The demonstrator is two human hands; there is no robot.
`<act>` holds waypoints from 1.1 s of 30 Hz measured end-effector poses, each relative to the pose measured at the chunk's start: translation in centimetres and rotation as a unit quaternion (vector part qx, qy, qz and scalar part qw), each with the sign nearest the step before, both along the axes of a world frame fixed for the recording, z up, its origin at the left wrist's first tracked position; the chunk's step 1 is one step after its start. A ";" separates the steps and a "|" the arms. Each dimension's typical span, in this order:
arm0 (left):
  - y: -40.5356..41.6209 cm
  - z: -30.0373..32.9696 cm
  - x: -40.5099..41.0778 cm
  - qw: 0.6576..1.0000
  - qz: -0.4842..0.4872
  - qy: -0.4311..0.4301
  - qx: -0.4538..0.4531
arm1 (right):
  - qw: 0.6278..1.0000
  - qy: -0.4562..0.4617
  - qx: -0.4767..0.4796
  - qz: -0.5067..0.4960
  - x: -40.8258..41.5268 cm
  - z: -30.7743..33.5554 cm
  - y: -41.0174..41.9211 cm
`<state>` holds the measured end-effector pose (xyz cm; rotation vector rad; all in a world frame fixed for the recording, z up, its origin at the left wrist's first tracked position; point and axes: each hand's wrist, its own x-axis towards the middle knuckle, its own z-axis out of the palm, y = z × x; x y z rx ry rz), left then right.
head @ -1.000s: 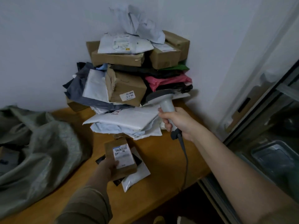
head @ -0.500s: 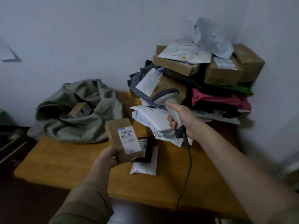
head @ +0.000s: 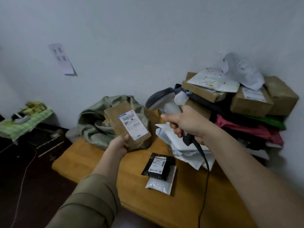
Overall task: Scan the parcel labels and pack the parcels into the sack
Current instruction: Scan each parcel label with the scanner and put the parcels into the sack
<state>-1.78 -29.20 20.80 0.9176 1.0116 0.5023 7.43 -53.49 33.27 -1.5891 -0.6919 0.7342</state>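
A: Head view first. What is each hand doing?

B: The left hand (head: 118, 144) grips the lower end of a brown cardboard parcel (head: 127, 125), fingers curled behind it and thumb on the front edge. It is held up off the table, tilted, its white label (head: 133, 124) facing the camera.

A: And the other?

B: The right hand (head: 187, 123) is wrapped tight around the handle of a grey barcode scanner (head: 162, 100), whose head points left, toward the parcel but apart from it. A black cable (head: 204, 170) hangs from the handle.

A: Where is the sack?

B: The green sack (head: 93, 122) lies crumpled at the back of the wooden table (head: 102, 163), against the wall, right behind the held parcel. 1 small box (head: 106, 124) shows in its folds; more I cannot tell.

A: What else is waiting?

B: A pile of parcels (head: 238, 104) stands in the right corner: brown boxes, white, black and pink mailers. Near the table's middle, a black mailer (head: 158, 166) lies on top of a white mailer (head: 162, 185).
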 end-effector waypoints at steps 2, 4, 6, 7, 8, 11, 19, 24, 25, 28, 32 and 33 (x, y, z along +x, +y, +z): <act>0.0 -0.4 -0.3 1.000 -0.001 0.005 -0.012 | 1.000 -0.014 -0.007 0.003 -0.3 0.8 -0.7; -0.1 -0.7 -0.6 1.000 0.008 0.013 -0.021 | 1.000 -0.018 -0.013 0.011 -0.6 1.7 -1.5; -0.2 -1.0 -0.8 0.999 0.016 0.019 -0.031 | 1.000 -0.012 -0.013 0.023 -0.8 2.4 -2.5; -0.4 -1.1 -0.9 0.999 0.022 0.024 -0.034 | 0.999 -0.010 -0.014 0.030 -0.9 2.8 -3.0; -0.6 -1.2 -0.9 0.998 0.023 0.032 -0.039 | 0.999 -0.008 -0.016 0.037 -0.9 3.2 -3.5; -0.9 -1.8 -0.8 0.997 0.030 0.051 -0.048 | 0.999 -0.004 -0.019 0.043 -0.9 4.2 -5.0; -1.1 -2.7 0.2 0.995 0.045 0.081 -0.037 | 0.999 0.024 -0.024 0.042 -0.6 6.0 -7.6; -1.1 -3.2 0.3 0.992 0.061 0.102 -0.032 | 0.998 0.029 -0.039 0.046 0.2 6.3 -8.3; -1.0 -3.2 0.2 0.992 0.061 0.104 -0.035 | 0.998 0.030 -0.038 0.042 0.4 6.3 -8.3; -0.4 -3.7 0.1 0.990 0.065 0.116 -0.039 | 0.998 0.038 -0.033 0.037 0.9 6.3 -8.2; -0.2 -4.4 0.1 0.989 0.078 0.114 -0.048 | 0.997 0.033 -0.045 0.045 1.6 6.2 -7.5; -0.3 -4.4 0.1 0.989 0.081 0.117 -0.046 | 0.997 0.032 -0.050 0.048 1.7 6.1 -7.3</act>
